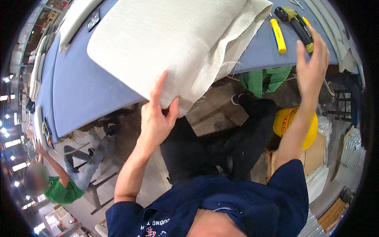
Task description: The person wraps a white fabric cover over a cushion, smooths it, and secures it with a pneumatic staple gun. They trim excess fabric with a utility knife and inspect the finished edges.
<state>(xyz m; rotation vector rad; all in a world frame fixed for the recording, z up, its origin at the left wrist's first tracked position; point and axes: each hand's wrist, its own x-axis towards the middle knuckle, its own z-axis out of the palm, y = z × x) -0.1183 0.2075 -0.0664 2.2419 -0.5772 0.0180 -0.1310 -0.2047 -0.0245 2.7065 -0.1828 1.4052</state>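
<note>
A cream fabric-covered panel (154,39) lies on the blue padded table, its loose cloth folded and frayed along the right side. My left hand (156,118) is at its near corner, index finger stretched over the fabric and thumb spread apart by the edge; its other fingers are partly hidden. Off to the right, my right hand (314,67) is raised with fingers extended, holding nothing that I can see. Its fingertips are beside a yellow-and-black power tool (298,27), which looks like a staple gun. Left of that tool lies a yellow-handled screwdriver (278,37).
The blue table (90,94) curves around in front of me. A black remote-like object (93,20) lies on it at far left. Green cloth (265,82) hangs below the edge, near a yellow round object (306,128). Another person in green (63,189) sits at left.
</note>
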